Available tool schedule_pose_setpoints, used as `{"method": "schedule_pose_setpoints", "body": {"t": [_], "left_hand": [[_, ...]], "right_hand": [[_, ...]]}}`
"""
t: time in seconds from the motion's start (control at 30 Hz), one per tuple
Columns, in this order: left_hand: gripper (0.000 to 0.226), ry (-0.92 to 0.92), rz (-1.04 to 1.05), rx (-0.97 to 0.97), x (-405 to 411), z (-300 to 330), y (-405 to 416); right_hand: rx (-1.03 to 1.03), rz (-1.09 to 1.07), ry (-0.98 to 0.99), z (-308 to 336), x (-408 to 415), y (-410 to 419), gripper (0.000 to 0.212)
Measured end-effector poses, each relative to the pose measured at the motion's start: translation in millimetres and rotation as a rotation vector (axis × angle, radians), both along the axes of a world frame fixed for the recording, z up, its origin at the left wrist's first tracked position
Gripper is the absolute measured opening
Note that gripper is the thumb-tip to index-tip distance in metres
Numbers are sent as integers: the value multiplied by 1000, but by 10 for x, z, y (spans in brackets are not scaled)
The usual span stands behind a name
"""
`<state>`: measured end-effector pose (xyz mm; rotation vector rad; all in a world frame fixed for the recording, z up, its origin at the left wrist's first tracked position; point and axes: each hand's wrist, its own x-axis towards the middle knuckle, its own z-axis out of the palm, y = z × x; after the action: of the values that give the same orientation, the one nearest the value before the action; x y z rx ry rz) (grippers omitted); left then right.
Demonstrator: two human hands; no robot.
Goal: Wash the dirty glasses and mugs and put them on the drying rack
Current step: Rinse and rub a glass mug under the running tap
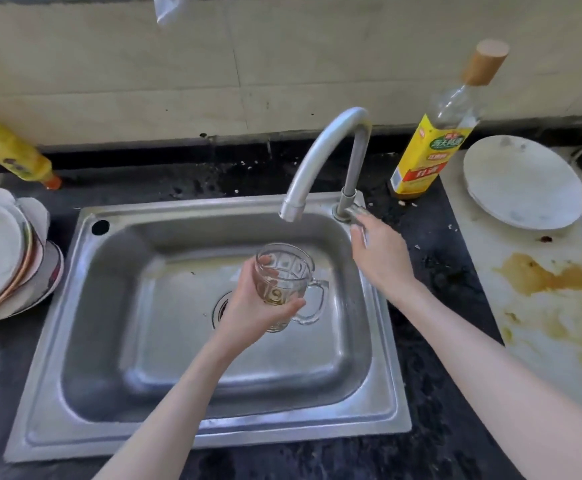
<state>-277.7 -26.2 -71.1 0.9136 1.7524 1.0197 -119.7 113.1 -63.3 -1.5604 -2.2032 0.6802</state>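
Over the sink [75, 306], left hand [251, 306] grips mug [284, 282].

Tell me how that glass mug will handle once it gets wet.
The mug looks like thick moulded glass, so probably heavy for its size. Wet, it may turn slippery in the left hand, which grips the body, not the handle. Likely breakable against the steel sink.

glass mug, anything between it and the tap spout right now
Nothing visible. The left hand holds the glass mug over the sink, just below the tap spout, with open air between rim and spout. The right hand is off to the side at the tap handle.
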Motion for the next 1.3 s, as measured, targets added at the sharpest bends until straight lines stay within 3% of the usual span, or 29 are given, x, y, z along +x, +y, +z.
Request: {"method": "schedule_pose_setpoints", "body": {"t": [0.1, 0.23, 0.43, 0.5, 0.6, 0.67, 0.8, 0.87, 1.03, 1.13, 1.23, 1.3], "left_hand": [[59, -8, 26, -16, 51, -33, -27], [63, -20, 38, -24, 93, -42, -38], [61, 9, 63, -46, 93, -59, -43], [61, 4, 66, -58, 75, -101, -36], [65, -2, 54, -95, 33, -141, -5], [63, -21, 60, -125, 19, -181, 27], [54, -112, 78, -148, 79, -240, 98], [63, -92, 110, -142, 144, -264, 108], [79, 162, 64, 1, 227, -472, -8], [74, 315, 32, -48, 192, -490, 30], [40, 157, 181, -215, 89, -318, 316], [40, 84, 249, -281, 41, -281, 429]], "right_hand": [[164, 156, -211, -328, 8, -114, 35], [214, 196, -479, -544, -45, -192, 54], [140, 220, -564, -566, -58, -204, 58], [-6, 209, -400, -468, -58, -214, 50], [-411, 84, 163, -179, -40, -344, 36], [-615, 90, 356, -114, -57, -500, 33], [-757, 26, 544, -309, -164, -696, 43], [-728, -77, 608, -318, -261, -704, 30], [-973, -388, 758, -387, -430, -597, 30], [-996, -380, 738, -450, -418, -633, 31], [-980, -306, 745, -456, -411, -755, 24], [-983, -279, 715, -462, -412, -791, 24]]}}
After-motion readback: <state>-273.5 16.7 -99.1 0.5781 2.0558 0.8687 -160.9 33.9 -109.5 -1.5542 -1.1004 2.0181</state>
